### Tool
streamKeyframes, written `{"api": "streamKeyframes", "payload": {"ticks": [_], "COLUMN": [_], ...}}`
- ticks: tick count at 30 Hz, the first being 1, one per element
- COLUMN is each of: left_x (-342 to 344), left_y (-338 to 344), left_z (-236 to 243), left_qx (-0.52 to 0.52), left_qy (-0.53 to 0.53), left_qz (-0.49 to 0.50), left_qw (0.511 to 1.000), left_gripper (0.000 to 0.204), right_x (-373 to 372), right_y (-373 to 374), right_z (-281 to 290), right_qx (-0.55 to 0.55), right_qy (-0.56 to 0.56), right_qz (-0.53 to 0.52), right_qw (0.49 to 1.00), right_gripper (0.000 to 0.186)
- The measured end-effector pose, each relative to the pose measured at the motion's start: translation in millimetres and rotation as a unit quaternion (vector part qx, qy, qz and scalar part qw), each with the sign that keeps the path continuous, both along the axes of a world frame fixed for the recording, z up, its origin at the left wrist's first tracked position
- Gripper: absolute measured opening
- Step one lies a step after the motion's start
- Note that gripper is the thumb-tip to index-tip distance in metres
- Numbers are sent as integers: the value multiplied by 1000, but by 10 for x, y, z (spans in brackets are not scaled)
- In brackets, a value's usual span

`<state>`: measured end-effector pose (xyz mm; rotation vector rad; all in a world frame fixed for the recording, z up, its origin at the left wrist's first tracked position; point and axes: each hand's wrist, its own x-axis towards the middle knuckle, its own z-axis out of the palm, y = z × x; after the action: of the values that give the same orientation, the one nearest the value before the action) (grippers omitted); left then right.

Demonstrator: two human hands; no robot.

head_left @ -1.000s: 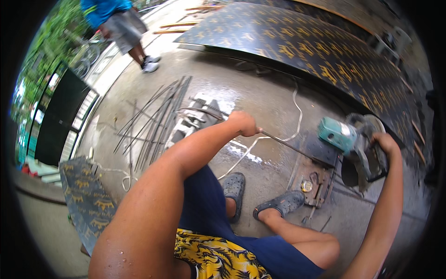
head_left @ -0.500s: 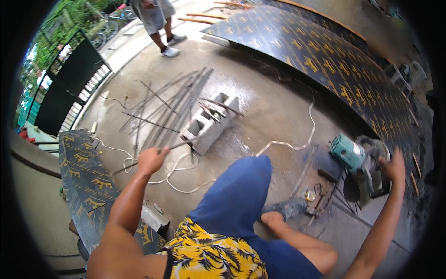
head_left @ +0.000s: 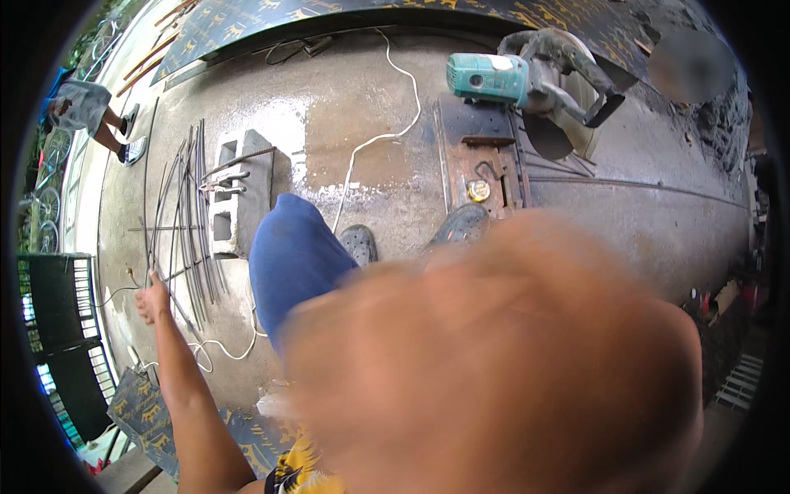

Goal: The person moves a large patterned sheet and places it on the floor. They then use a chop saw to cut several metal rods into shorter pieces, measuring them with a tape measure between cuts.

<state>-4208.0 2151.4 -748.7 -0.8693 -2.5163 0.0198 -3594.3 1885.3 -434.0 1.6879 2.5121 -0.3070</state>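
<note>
My left hand (head_left: 151,300) is at the left, its fingers closed round a thin steel bar (head_left: 151,193) that runs away over the concrete floor. Beside it lies a loose heap of steel bars (head_left: 197,222). A grey hollow concrete block (head_left: 257,193) stands right of the heap, with pliers (head_left: 226,183) and a short bar piece on top. My right hand (head_left: 461,329) is very near the camera, large and smeared by motion, so its fingers cannot be read. Beyond it, a cut-off saw with a teal motor (head_left: 490,80) stands untouched.
A yellow tape measure (head_left: 478,191) lies on the rusty metal base by my shoe. White cord (head_left: 385,138) snakes across the floor. Dark printed panels (head_left: 280,18) lie along the far side. Another person (head_left: 86,107) stands at the far left, near a dark gate (head_left: 58,300).
My right hand has left the saw's handle and come up close to the camera. The view has turned toward the right. My left hand still grips a bar.
</note>
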Motion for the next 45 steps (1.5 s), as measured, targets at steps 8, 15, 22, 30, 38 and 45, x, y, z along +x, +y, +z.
{"api": "streamKeyframes", "payload": {"ticks": [8, 15, 22, 30, 38, 45], "left_x": [737, 2057, 3314, 3629, 3402, 3348], "left_y": [466, 939, 281, -129, 262, 370], "left_z": [-429, 533, 1473, 1400, 700, 640], "left_qx": [10, -6, -19, -111, -208, -258], "left_qy": [-131, -463, -477, -361, -391, -426], "left_qz": [-288, -546, -689, -708, -601, -538], "left_qw": [949, 698, 545, 597, 665, 680], "left_gripper": [92, 61, 52, 46, 38, 35], "right_x": [820, 1881, 2489, 1608, 2068, 2801], "right_y": [-1684, -2398, -2792, -2628, -2401, -1786], "right_z": [-1032, -1534, -4519, -5577, -5774, -5711], "right_qx": [83, 246, 90, -150, -107, 25], "right_qy": [137, 219, 139, 104, 81, 128], "right_qz": [-297, -663, -825, -876, -820, -737], "right_qw": [941, 673, 541, 447, 557, 663], "right_gripper": [29, 31, 30, 40, 44, 46]}}
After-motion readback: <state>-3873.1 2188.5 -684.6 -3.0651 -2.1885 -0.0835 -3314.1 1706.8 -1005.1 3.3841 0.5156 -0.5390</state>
